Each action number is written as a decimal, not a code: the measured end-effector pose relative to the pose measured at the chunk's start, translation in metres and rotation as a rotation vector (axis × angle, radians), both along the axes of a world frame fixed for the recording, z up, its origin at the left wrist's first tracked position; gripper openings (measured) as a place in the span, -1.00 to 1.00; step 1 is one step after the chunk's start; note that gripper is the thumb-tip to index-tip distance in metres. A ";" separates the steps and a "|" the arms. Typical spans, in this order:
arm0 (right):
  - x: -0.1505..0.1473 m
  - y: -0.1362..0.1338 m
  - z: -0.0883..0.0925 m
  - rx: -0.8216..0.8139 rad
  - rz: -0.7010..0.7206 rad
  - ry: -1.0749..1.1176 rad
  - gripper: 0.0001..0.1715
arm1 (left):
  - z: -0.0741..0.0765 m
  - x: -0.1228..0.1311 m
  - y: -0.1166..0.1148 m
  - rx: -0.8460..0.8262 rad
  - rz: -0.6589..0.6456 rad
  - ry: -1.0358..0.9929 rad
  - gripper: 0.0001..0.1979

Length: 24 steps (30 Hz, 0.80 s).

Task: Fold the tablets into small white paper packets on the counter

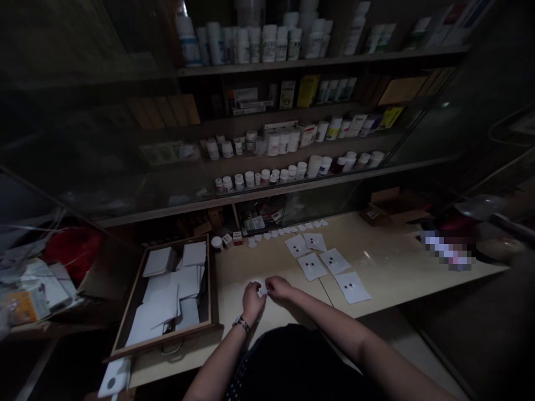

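Above the pale table, my left hand [252, 303] and my right hand [280, 288] meet with fingers pinched on a small folded white paper packet [262, 291]. The fingertips partly cover it, so what is inside is hidden. To the right of my hands lie several square white papers [360, 294], each with small dark red pills [348, 286] and paler ones on it. Along the table's back runs a row of small folded white packets [288, 230].
A wooden drawer [214, 295] with stacks of white paper [156, 303] stands at my left. Near its back corner are a white bottle [217, 243] and small boxes [237, 238]. Shelves [326, 68] of medicine bottles rise behind; an open cardboard box [393, 207] is back right.
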State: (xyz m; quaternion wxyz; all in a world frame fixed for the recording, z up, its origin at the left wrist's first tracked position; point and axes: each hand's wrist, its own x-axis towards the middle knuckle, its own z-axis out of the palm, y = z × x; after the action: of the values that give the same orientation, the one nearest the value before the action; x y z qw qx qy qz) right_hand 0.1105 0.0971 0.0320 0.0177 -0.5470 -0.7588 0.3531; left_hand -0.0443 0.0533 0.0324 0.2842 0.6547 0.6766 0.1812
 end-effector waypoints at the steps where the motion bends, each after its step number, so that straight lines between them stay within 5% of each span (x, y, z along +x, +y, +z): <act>1: 0.001 -0.001 -0.001 -0.003 -0.004 0.027 -0.82 | -0.001 0.000 -0.003 0.013 -0.001 -0.016 -0.80; 13: 0.009 -0.009 -0.005 0.031 0.041 0.127 -0.65 | 0.004 0.006 -0.012 0.104 -0.024 -0.110 -0.84; 24: 0.007 -0.014 0.000 0.055 -0.006 0.057 -0.69 | -0.014 0.008 -0.005 -0.041 0.046 -0.242 -0.60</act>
State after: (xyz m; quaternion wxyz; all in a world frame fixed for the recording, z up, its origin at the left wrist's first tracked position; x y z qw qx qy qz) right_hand 0.1172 0.0835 0.0324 0.0554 -0.5382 -0.7658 0.3475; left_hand -0.0360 0.0487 0.0180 0.3729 0.6065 0.6556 0.2515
